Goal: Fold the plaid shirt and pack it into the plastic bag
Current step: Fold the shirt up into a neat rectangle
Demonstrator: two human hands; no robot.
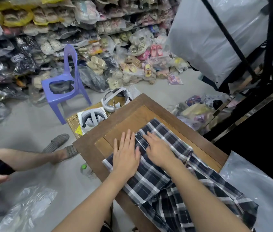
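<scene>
The dark blue and white plaid shirt lies spread on the wooden table, with its near end hanging off the table towards me. My left hand rests flat, fingers apart, on the shirt's left edge and partly on the bare wood. Just to its right, my right hand presses flat on the shirt near the collar. Neither hand grips anything. A clear plastic bag lies at the table's right end, beside the shirt.
A purple plastic chair stands on the floor beyond the table. Two white headsets sit on a cardboard box at the table's far left corner. Another person's legs stretch in from the left. Bagged shoes are piled along the back.
</scene>
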